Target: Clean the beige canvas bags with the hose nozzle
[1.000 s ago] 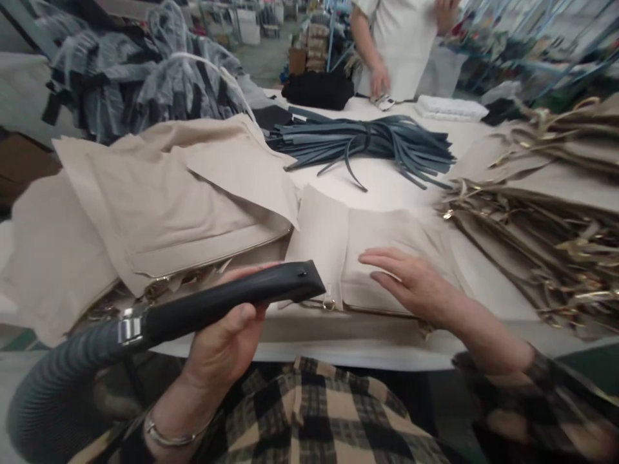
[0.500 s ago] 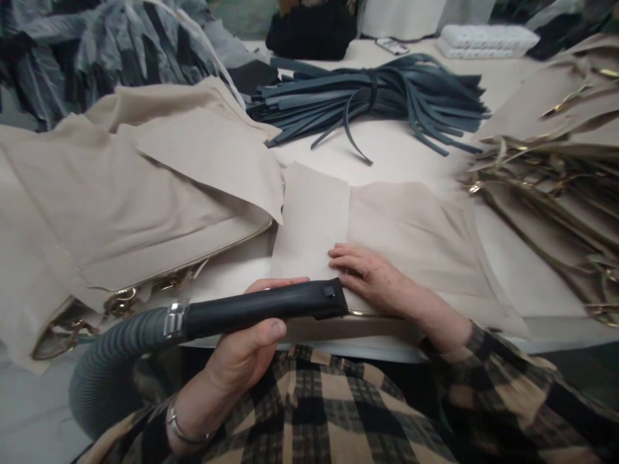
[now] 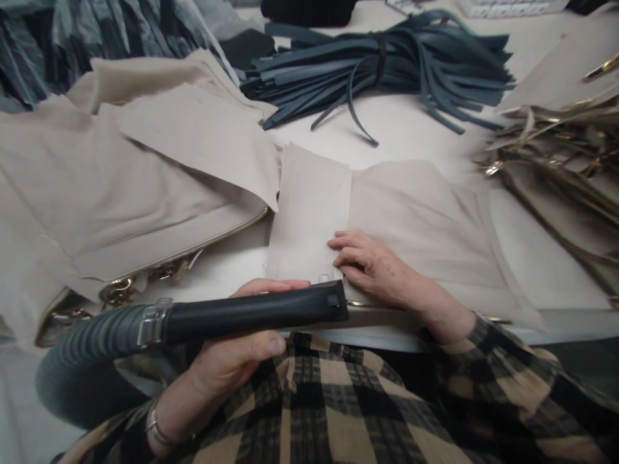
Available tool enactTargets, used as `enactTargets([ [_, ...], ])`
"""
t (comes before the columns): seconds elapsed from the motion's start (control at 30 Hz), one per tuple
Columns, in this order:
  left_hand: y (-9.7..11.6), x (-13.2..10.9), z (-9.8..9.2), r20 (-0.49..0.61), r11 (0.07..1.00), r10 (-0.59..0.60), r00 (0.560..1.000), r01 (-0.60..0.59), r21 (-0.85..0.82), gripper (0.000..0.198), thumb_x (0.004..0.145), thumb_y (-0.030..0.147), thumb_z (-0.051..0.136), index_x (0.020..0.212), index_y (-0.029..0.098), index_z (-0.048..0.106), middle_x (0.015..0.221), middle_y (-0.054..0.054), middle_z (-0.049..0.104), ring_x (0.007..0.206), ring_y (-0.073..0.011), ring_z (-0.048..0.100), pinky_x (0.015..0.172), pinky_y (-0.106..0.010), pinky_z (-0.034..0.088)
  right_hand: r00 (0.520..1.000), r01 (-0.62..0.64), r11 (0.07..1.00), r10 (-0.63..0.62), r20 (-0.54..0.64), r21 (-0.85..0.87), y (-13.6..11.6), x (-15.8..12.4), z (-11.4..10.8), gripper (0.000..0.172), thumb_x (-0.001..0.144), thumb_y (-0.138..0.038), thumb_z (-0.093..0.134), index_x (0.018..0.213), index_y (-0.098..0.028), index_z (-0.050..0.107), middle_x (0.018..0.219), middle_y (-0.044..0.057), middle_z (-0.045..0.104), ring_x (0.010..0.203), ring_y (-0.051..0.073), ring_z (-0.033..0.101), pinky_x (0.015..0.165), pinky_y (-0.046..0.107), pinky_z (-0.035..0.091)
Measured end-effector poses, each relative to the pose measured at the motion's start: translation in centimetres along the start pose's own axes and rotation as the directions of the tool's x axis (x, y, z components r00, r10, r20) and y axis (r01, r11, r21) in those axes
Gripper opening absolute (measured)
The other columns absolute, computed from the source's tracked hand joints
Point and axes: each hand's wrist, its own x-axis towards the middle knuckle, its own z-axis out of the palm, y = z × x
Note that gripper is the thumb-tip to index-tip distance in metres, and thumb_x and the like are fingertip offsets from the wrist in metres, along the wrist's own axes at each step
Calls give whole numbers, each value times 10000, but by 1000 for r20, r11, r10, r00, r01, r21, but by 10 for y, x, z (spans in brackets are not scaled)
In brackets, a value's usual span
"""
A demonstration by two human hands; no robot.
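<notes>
One black nozzle [image 3: 256, 314] is pinched by the left hand [image 3: 227, 357]. Right hand [image 3: 382, 269] — fingers loosely curled — likely steadies beige fabric [image 3: 411, 222] beneath them.

A workshop is indicated: on a white table [image 3: 411, 132], beige zipped pieces [image 3: 159, 177] are piled at left, metal-trimmed pieces [image 3: 556, 209] are stacked at right, and dark straps [image 3: 329, 71] are bundled at top centre.
</notes>
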Motion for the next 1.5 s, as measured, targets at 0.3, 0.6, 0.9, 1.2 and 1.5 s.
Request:
enactTargets([
  [0.3,30,-1,-37,-93,986,159,983,-153,71,431,612,350,850,1021,251,759,1074,-86,763,1012,-330,693,963,-467,542,999,-43,999,43,13,8,-8,7,-2,181,951,-252,555,810,-180,643,1159,102,655,1145,229,584,1003,414,481],
  [0.6,35,30,-19,-87,965,260,962,-256,61,404,607,308,824,999,226,766,1060,-97,762,1028,-311,679,966,-408,522,936,-88,902,220,274,-422,-7,71,-31,192,859,-309,677,990,-168,682,973,105,703,930,267,658,843,393,518],
  [0.9,28,79,1,-157,932,360,920,-360,29,387,623,241,861,988,215,730,1019,-61,754,1018,-266,662,983,-420,476,971,-100,885,186,147,-455,9,58,15,684,919,-500,532,1501,-165,399,1579,190,334,1454,437,258,1166,595,239],
  [1.2,3,102,6,-221,925,374,901,-379,24,381,647,222,867,998,208,720,1015,-41,744,1024,-248,651,1046,-447,422,934,-150,888,271,231,-434,3,14,-11,715,884,-527,582,1506,-220,410,1613,165,272,1480,445,175,1173,614,192],
  [1.5,-10,171,33,-346,891,411,843,-452,-44,389,667,310,861,997,187,696,1083,-84,724,1140,-301,625,1044,-488,434,943,-166,891,268,196,-422,7,15,-4,712,874,-525,587,1501,-231,419,1615,133,284,1483,429,181,1183,613,167],
])
